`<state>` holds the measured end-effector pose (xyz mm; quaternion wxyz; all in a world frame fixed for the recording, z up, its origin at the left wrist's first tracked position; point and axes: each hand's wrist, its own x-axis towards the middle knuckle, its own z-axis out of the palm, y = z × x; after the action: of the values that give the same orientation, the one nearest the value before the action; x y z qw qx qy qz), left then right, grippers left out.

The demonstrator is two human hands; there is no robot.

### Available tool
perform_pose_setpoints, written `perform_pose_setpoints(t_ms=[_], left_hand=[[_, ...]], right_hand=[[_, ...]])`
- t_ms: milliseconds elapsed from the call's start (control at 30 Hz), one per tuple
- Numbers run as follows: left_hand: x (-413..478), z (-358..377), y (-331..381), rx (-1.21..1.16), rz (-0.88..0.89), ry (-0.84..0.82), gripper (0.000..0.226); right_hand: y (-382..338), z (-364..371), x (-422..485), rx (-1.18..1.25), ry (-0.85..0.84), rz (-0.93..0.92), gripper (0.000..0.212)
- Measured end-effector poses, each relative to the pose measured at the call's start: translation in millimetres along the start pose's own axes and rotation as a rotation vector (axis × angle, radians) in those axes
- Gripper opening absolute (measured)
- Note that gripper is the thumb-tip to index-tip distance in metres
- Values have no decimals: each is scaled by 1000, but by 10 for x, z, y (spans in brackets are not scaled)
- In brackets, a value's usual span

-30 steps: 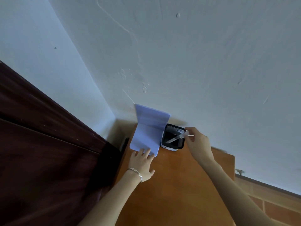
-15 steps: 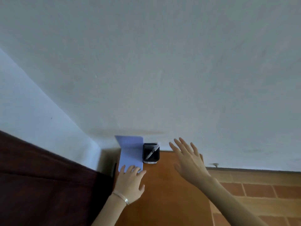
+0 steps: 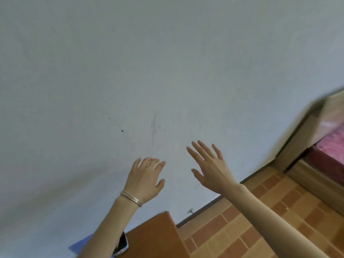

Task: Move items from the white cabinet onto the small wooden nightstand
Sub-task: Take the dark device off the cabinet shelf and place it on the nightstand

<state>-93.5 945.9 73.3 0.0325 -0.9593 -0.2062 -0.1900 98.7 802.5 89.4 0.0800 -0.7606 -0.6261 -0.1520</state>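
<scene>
Wooden nightstand [image 3: 158, 237], smooth orange-brown top, bearing black holder [image 3: 122, 245] (contents hidden) and blue sheet [image 3: 80, 245]; left hand [image 3: 145, 180] and right hand [image 3: 211, 169] raised, fingers spread, empty

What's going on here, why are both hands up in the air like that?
A person is between trips. Both the left hand and the right hand are open and empty, raised in front of the wall. At the bottom edge, a blue notebook and a black holder sit on the wooden nightstand, partly hidden by the left arm.
</scene>
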Motion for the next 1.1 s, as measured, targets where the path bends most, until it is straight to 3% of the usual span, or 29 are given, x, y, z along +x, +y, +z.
perform_pose_setpoints(t_ms=[133,233,567,867,1100], left_hand=[[770,-346,814,-20,199,103,54],[1070,-375,1713,-66,353,120,59],[796,-190,5177,-235,854,53,65],[190,-411,7891,-399,1226,33,60],[-431,-866,9403,-605,1571,59,58]], right_hand=[[601,-627,-530,-47,127,187,68],[988,-921,-1284,-98,126,329,69],[1862,-1850,-4651,-214,-112,864,81],[1785,-2874,-7096,-471,-185,1345,69],[1368,-3520,-8111,-592,-137,1696,58]])
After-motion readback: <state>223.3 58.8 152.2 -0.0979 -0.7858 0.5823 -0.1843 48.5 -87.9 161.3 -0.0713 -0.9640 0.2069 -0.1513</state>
